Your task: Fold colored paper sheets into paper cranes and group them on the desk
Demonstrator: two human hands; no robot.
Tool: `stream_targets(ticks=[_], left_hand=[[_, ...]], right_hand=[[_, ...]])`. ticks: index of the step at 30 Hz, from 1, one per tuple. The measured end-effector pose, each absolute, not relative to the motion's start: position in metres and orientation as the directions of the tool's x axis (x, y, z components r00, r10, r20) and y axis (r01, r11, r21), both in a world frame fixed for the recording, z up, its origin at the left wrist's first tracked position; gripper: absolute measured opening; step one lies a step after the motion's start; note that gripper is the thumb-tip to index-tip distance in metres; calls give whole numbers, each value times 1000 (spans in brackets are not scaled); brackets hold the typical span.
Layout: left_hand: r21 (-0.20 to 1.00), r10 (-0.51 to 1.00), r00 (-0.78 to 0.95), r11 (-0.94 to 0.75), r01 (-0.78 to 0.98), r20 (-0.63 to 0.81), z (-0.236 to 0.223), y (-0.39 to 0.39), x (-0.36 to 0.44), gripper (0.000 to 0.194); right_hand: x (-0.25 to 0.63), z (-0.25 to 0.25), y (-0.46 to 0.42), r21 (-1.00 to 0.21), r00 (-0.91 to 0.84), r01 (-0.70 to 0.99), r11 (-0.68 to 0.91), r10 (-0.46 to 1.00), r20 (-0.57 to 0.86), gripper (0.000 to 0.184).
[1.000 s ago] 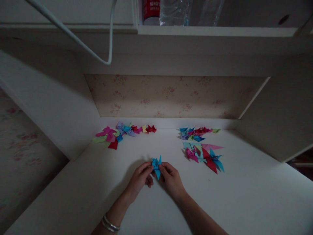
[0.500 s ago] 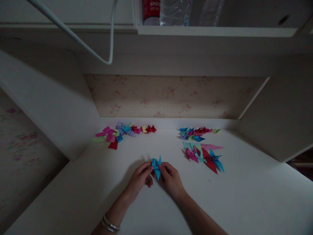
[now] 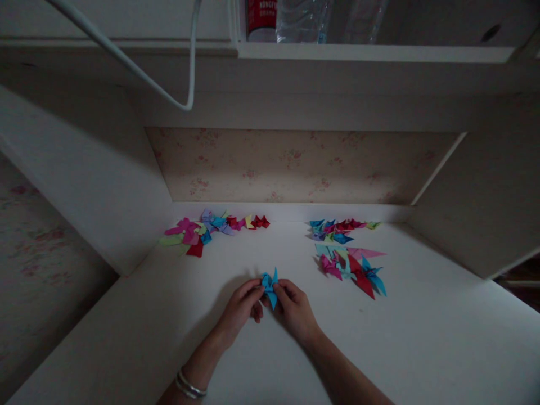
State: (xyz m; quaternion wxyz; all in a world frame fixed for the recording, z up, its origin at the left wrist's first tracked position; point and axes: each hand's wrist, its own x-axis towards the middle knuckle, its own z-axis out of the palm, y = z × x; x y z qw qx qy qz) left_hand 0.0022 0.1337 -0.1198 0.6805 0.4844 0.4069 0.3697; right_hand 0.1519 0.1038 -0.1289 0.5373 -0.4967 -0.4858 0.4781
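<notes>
A blue folded-paper origami piece (image 3: 270, 288) with pointed tips is held between my two hands, just above the white desk. My left hand (image 3: 242, 304) pinches its left side between thumb and fingers. On the opposite side, my right hand (image 3: 295, 306) grips it the same way, the thumb pressed on the paper. One blue tip points up and another points down between the thumbs. The undersides of the piece and some fingertips are hidden.
Colourful folded-paper pieces (image 3: 194, 232) lie at the desk's back left. Two more groups, a far one (image 3: 337, 229) and a nearer one (image 3: 352, 269), lie on the right. A white cable (image 3: 192, 67) hangs in front of an overhead shelf (image 3: 371, 53) with bottles.
</notes>
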Motion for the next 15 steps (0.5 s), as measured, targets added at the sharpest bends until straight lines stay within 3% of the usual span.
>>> stream_targets(ticks=[15], left_hand=[[960, 893, 402, 262, -104, -200, -117, 133, 1, 43]], right_hand=[[151, -133, 105, -999, 89, -16, 51, 995, 50, 40]])
